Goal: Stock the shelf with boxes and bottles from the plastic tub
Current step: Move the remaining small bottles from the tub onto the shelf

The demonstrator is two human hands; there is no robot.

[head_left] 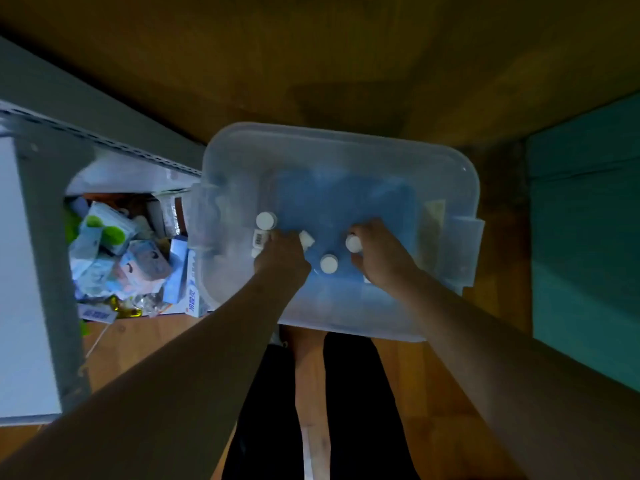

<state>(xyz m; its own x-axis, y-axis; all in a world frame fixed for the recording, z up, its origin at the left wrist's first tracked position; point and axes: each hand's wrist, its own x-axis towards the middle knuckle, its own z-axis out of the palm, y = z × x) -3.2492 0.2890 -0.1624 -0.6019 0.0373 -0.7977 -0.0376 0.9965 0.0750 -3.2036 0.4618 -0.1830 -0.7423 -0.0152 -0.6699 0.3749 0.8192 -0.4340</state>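
Head cam is looking straight down into a clear plastic tub [464, 174] sitting on a wooden floor [346, 57], with both bare arms reaching in from the near side. The tub's bottom looks blue, and a few small white-capped bottles are scattered across it.

Left hand [282, 252] is down in the left half of the tub with its fingers curled around a small white bottle [306, 239], which pokes out tilted on the hand's right side. Right hand [379, 252] is in the middle-right part, fingers wrapped around another white-capped bottle [354, 243], cap facing up. So both hands are gripping 1 bottle each.

Between the 2 hands, a bit nearer, 1 loose upright white-capped bottle [329, 264] stands on the tub floor. Farther left there's another white-capped bottle [266, 220], and just near it a small white box with a barcode [260, 237], right beside the left hand's fingertips.

Left of the tub is the grey metal shelf [45, 237], seen from above. Its low level is crammed with a jumble of light blue and white packets and boxes [114, 251], touching the tub's left wall. A teal panel [588, 237] runs along the right edge, and the person's black-trousered legs [346, 410] show at the near edge under the tub.
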